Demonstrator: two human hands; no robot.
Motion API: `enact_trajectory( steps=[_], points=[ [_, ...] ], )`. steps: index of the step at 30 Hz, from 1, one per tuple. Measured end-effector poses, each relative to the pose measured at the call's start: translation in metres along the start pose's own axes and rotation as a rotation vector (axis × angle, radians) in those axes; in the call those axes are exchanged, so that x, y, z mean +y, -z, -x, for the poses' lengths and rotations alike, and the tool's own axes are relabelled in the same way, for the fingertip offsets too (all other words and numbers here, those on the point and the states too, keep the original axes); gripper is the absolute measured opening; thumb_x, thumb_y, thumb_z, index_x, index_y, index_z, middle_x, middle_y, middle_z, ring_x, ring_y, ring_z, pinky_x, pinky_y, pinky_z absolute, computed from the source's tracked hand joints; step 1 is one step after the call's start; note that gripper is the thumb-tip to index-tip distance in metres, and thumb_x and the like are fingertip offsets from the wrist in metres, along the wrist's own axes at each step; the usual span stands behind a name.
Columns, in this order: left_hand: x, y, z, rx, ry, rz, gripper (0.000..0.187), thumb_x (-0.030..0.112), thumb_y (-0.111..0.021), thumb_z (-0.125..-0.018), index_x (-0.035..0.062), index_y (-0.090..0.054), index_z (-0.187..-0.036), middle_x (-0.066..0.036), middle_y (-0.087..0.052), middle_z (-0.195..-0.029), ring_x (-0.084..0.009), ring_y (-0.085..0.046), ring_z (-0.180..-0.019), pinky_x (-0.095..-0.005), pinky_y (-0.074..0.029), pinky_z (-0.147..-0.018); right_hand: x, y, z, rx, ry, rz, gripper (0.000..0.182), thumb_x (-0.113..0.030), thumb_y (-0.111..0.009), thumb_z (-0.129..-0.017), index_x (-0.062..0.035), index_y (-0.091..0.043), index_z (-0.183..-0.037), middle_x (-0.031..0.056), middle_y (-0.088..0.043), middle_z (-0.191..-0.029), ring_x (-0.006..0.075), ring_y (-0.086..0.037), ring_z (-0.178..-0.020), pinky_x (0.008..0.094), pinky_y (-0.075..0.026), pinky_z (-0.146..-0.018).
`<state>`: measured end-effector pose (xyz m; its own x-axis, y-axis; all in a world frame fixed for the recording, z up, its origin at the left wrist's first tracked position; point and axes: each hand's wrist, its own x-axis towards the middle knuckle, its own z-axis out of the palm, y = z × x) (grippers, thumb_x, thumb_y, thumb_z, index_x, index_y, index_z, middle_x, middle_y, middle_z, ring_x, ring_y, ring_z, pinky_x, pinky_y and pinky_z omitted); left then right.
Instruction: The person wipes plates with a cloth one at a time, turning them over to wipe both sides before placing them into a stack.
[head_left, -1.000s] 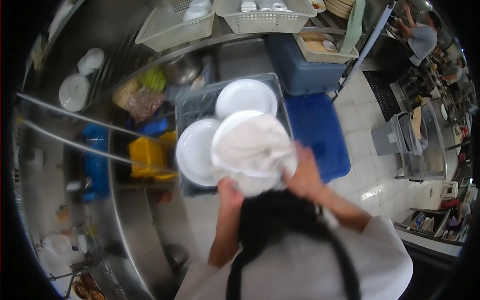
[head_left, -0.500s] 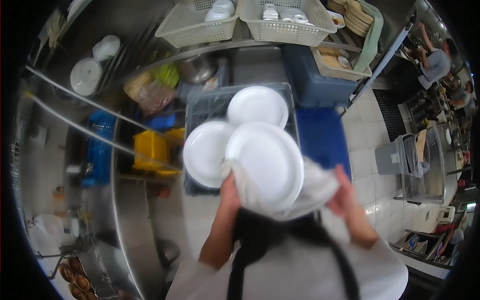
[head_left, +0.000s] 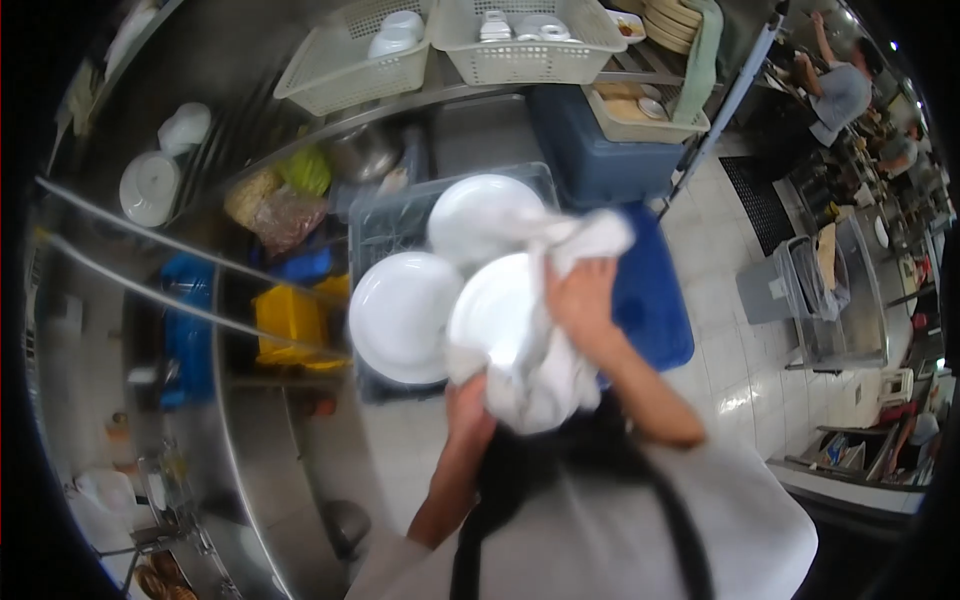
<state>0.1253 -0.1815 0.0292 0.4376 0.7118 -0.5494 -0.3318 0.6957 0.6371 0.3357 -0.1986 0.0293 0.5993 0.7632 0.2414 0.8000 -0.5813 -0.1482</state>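
Observation:
My left hand (head_left: pixel 470 405) is closed on the lower left edge of a white plate (head_left: pixel 490 310), with cloth between fingers and rim. My right hand (head_left: pixel 583 298) grips a white cloth (head_left: pixel 590 240) at the plate's right side; the cloth hangs down over the plate's right and lower parts. Behind the held plate, two more white plates rest on a grey plastic crate (head_left: pixel 552 185): one at the left (head_left: pixel 402 318), the other at the back (head_left: pixel 470 215). The cloth's far end is blurred and overlaps the back plate.
A blue lid or bin (head_left: pixel 655 300) is right of the crate. Perforated baskets (head_left: pixel 355 75) with white dishes stand on the shelf above. Yellow crate (head_left: pixel 290 322) at left, metal rails (head_left: pixel 150 285) crossing there. Grey bin (head_left: pixel 765 292) on the floor at right; people (head_left: pixel 845 95) work far right.
My right hand has moved left and up from the far right, bringing the cloth over the plate's right side. My left hand still holds the lower left rim. The view has shifted slightly.

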Motion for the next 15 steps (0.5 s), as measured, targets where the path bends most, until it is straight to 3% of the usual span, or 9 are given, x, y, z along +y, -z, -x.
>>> enact_trajectory(
  steps=[1, 3, 5, 6, 8, 10, 11, 14, 15],
  points=[
    [-0.009, 0.003, -0.003, 0.006, -0.086, 0.052, 0.045, -0.006, -0.046, -0.073, -0.0078, -0.051, -0.117, -0.012, -0.060, -0.105, -0.0273, -0.062, -0.098, -0.0392, -0.051, -0.086, -0.002, -0.007, -0.003, -0.007, 0.012, -0.004, 0.041, -0.034, -0.052, -0.091, 0.0033, -0.064, -0.104, 0.0248, -0.062, -0.103, 0.0410, -0.054, -0.105, 0.0511, -0.032, -0.099],
    [-0.015, 0.014, -0.008, 0.012, -0.104, 0.004, 0.043, -0.006, -0.046, -0.073, -0.0079, -0.052, -0.115, -0.012, -0.060, -0.103, -0.0271, -0.062, -0.095, -0.0386, -0.051, -0.085, -0.001, -0.024, 0.006, 0.253, 0.019, -0.542, 0.038, -0.028, -0.053, -0.091, 0.0042, -0.061, -0.109, 0.0246, -0.061, -0.107, 0.0395, -0.054, -0.107, 0.0498, -0.035, -0.097],
    [-0.009, 0.004, -0.013, -0.023, -0.141, -0.076, 0.041, -0.005, -0.046, -0.073, -0.0077, -0.054, -0.113, -0.012, -0.061, -0.103, -0.0260, -0.062, -0.093, -0.0362, -0.051, -0.083, -0.047, -0.007, 0.027, -0.034, 0.070, -0.975, 0.043, -0.024, -0.054, -0.090, 0.0059, -0.051, -0.121, 0.0265, -0.056, -0.119, 0.0427, -0.049, -0.115, 0.0460, -0.038, -0.099],
    [-0.008, 0.010, -0.020, -0.022, -0.109, -0.045, 0.040, -0.002, -0.046, -0.074, -0.0066, -0.054, -0.113, -0.012, -0.062, -0.104, -0.0241, -0.062, -0.095, -0.0354, -0.051, -0.085, -0.064, 0.015, 0.047, -0.205, 0.070, -1.080, 0.052, -0.027, -0.055, -0.090, 0.0066, -0.046, -0.128, 0.0270, -0.051, -0.126, 0.0427, -0.046, -0.121, 0.0450, -0.034, -0.104],
    [0.003, 0.015, -0.029, 0.073, -0.002, 0.106, 0.041, -0.002, -0.046, -0.071, -0.0049, -0.056, -0.110, -0.010, -0.062, -0.104, -0.0220, -0.061, -0.097, -0.0354, -0.050, -0.088, -0.065, 0.018, 0.070, -0.262, 0.166, -0.940, 0.060, -0.030, -0.057, -0.089, 0.0085, -0.041, -0.133, 0.0266, -0.046, -0.134, 0.0413, -0.041, -0.127, 0.0445, -0.029, -0.109],
    [0.004, 0.015, -0.031, 0.002, -0.041, 0.103, 0.039, -0.002, -0.046, -0.069, -0.0034, -0.057, -0.107, -0.009, -0.062, -0.102, -0.0215, -0.061, -0.097, -0.0355, -0.049, -0.089, -0.035, 0.037, 0.078, -0.516, 0.279, -0.733, 0.065, -0.031, -0.058, -0.089, 0.0100, -0.038, -0.135, 0.0263, -0.043, -0.137, 0.0393, -0.037, -0.132, 0.0450, -0.023, -0.113],
    [0.000, 0.018, -0.027, -0.059, -0.081, 0.113, 0.037, -0.003, -0.046, -0.067, -0.0018, -0.058, -0.103, -0.008, -0.062, -0.100, -0.0210, -0.061, -0.097, -0.0356, -0.049, -0.089, -0.011, 0.004, 0.086, -0.269, 0.404, -0.649, 0.065, -0.032, -0.057, -0.088, 0.0109, -0.039, -0.134, 0.0262, -0.043, -0.137, 0.0379, -0.036, -0.133, 0.0448, -0.022, -0.114],
    [-0.014, 0.033, -0.037, -0.081, -0.073, 0.062, 0.032, -0.002, -0.045, -0.066, 0.0008, -0.058, -0.096, -0.007, -0.062, -0.096, -0.0211, -0.061, -0.094, -0.0348, -0.050, -0.088, 0.002, -0.017, 0.028, -0.156, 0.347, -0.475, 0.059, -0.038, -0.056, -0.089, 0.0124, -0.049, -0.121, 0.0290, -0.049, -0.130, 0.0394, -0.043, -0.125, 0.0480, -0.032, -0.105],
    [-0.017, 0.031, -0.036, -0.075, -0.083, 0.040, 0.029, -0.002, -0.046, -0.066, 0.0017, -0.057, -0.092, -0.006, -0.060, -0.091, -0.0210, -0.061, -0.092, -0.0346, -0.050, -0.087, -0.025, -0.021, 0.027, -0.174, 0.080, -0.657, 0.056, -0.040, -0.054, -0.091, 0.0111, -0.054, -0.114, 0.0290, -0.052, -0.124, 0.0402, -0.044, -0.123, 0.0486, -0.034, -0.102]
  ],
)
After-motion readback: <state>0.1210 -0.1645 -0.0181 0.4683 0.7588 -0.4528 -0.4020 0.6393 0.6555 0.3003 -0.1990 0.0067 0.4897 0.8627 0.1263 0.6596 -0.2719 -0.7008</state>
